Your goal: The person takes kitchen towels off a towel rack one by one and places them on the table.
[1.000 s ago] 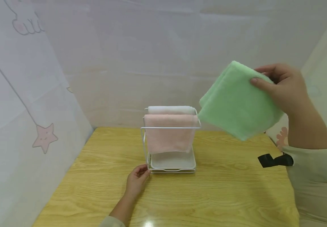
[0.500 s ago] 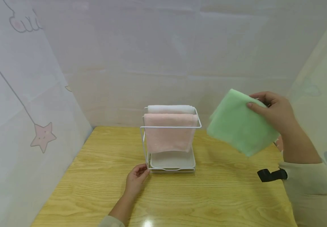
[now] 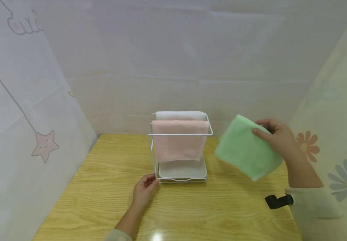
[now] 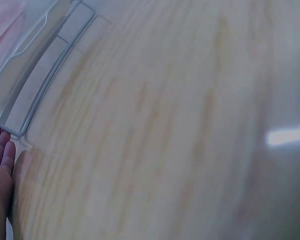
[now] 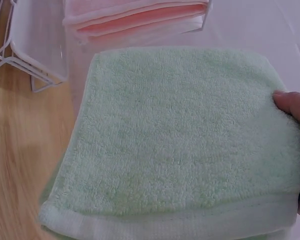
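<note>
The left hand (image 3: 144, 190) pinches the near left corner of the white rack (image 3: 181, 135) between thumb and bent fingers, fingertips partly hidden; its wrist view cuts it off at the edge. Right of the rack, apart from it, the right hand (image 3: 278, 139) grips a folded green towel (image 3: 248, 147), thumb in front, other fingers mostly hidden behind. The towel hangs tilted, one corner pointing down; it looks roughly square, so its long axis is hard to tell. Within the rack, a pink towel (image 3: 179, 145) hides the far part of a white tray (image 3: 182, 170) and most of a white towel (image 3: 179, 115) behind.
</note>
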`<state>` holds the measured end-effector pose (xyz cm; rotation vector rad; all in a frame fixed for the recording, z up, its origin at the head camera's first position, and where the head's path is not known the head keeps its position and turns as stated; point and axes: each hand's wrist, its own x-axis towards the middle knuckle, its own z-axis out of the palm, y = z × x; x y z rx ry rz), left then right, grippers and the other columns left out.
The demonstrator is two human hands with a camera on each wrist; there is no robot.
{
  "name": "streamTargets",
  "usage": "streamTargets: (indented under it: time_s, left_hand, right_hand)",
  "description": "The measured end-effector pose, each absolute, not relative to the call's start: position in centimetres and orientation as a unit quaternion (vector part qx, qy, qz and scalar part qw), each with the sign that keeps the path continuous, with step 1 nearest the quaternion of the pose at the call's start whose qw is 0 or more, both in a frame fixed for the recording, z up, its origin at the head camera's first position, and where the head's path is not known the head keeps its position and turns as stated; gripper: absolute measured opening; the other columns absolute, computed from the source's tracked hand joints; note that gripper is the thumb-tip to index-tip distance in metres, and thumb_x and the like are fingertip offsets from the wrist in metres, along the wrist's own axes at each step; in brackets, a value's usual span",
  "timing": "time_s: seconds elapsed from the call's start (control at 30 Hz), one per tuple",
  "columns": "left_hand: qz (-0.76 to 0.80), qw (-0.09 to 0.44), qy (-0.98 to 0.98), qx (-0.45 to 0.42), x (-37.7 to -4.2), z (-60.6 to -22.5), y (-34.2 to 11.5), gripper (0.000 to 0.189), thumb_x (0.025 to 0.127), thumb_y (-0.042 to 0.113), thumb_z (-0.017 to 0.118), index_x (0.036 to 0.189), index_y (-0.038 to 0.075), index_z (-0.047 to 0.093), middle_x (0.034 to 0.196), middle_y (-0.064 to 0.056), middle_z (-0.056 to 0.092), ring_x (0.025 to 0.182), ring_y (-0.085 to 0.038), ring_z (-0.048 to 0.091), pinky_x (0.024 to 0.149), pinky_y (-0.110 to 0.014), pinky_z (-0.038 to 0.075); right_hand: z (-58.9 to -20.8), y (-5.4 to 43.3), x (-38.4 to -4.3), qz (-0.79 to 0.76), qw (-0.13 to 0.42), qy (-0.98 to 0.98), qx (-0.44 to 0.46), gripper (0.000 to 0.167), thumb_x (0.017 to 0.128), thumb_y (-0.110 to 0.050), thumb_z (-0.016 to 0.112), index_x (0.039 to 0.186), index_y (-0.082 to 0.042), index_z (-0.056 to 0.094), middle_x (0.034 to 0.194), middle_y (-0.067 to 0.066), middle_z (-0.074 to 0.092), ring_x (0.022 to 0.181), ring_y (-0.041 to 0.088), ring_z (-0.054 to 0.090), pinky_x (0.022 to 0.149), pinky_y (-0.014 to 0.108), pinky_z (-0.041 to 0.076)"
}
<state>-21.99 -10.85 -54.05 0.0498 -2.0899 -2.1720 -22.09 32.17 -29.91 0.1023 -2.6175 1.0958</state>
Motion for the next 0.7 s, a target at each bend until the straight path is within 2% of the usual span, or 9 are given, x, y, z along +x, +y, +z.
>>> streamTargets:
  time_s: [0.37, 0.53, 0.7]
  left_hand:
    - [-0.714, 0.079, -0.695, 0.009, -21.8, -54.1, -10.7, 0.031, 0.087, -0.002, 0.069, 0.115, -0.014, 0.06, 0.11, -0.029, 0.064, 0.085, -0.002, 0.061, 0.076, -0.013, 0.054]
    - [-0.715, 0.076, -0.695, 0.008, -21.8, -54.0, -10.7, 0.032, 0.088, -0.001, 0.069, 0.116, -0.013, 0.06, 0.112, -0.03, 0.063, 0.086, -0.001, 0.06, 0.077, -0.012, 0.054]
    - [-0.715, 0.077, -0.695, 0.016, -22.0, -54.3, -10.7, 0.031, 0.087, -0.002, 0.07, 0.115, -0.013, 0.061, 0.109, -0.026, 0.065, 0.085, -0.001, 0.061, 0.076, -0.013, 0.054]
  right_hand:
    - [-33.4, 31.6, -21.3, 0.396, 0.127, -0.909, 0.037, 0.041, 0.093, -0.04, 0.067, 0.122, -0.012, 0.063, 0.082, -0.02, 0.06, 0.07, 0.006, 0.056, 0.057, 0.027, 0.051]
    - [-34.7, 31.0, -20.7, 0.396, 0.117, -0.91, 0.042, 0.04, 0.093, -0.038, 0.067, 0.121, -0.009, 0.065, 0.081, -0.015, 0.061, 0.069, 0.007, 0.056, 0.056, 0.027, 0.051]
    - [-36.0, 30.6, -20.1, 0.386, 0.105, -0.916, 0.034, 0.04, 0.092, -0.041, 0.067, 0.12, -0.012, 0.066, 0.086, -0.006, 0.064, 0.071, 0.007, 0.057, 0.058, 0.027, 0.052]
